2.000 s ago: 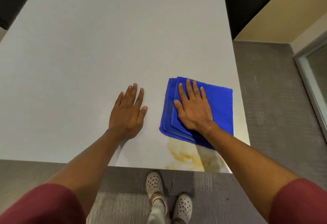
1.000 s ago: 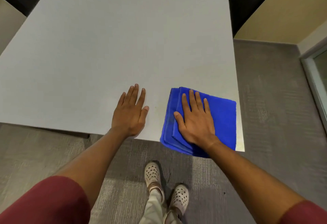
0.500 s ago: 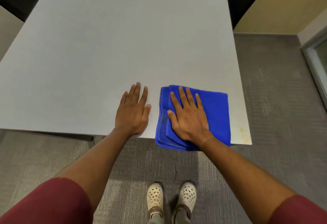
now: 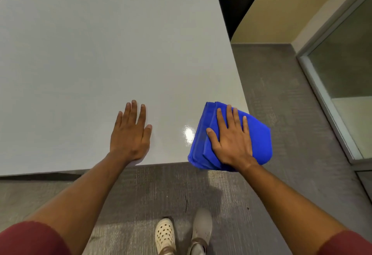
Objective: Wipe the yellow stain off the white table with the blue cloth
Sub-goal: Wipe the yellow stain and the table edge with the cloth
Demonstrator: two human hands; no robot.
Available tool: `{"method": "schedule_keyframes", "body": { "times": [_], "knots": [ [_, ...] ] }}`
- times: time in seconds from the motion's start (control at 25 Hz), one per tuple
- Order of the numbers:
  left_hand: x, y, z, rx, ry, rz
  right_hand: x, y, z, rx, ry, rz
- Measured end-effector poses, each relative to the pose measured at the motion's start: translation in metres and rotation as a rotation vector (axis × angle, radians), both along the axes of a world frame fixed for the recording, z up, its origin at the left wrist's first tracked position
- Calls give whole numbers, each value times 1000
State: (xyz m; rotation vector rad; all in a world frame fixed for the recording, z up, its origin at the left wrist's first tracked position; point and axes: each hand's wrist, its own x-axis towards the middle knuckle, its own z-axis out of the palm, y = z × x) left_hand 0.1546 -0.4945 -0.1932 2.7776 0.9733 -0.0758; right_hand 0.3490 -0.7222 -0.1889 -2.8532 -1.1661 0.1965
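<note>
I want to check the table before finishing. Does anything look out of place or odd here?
Yes. The blue cloth under the right hand hangs past the table's near right corner. A glossy patch shines beside it. No yellow stain is visible.

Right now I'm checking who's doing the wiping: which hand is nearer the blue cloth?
Right. The right hand lies flat on top of the blue cloth at the table's corner; the left hand rests on the bare table, apart from it.
</note>
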Motion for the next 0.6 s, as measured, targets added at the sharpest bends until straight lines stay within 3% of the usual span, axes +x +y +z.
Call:
{"method": "schedule_keyframes", "body": {
  "times": [0.12,0.28,0.36,0.48,0.6],
  "knots": [
    [1,1,-1,14,1,-12,10,24,3,9,3,-91],
    [7,4,1,-6,14,-32,-4,2,2,14,9,145],
    [14,6,2,-25,11,-41,-9,-27,0,22,8,157],
    [22,9,3,-23,5,-51,20,-47,-2,42,41,-34],
    [27,11,2,-4,-3,-46,55,-29,0,155,254,-252]
  ]
}}
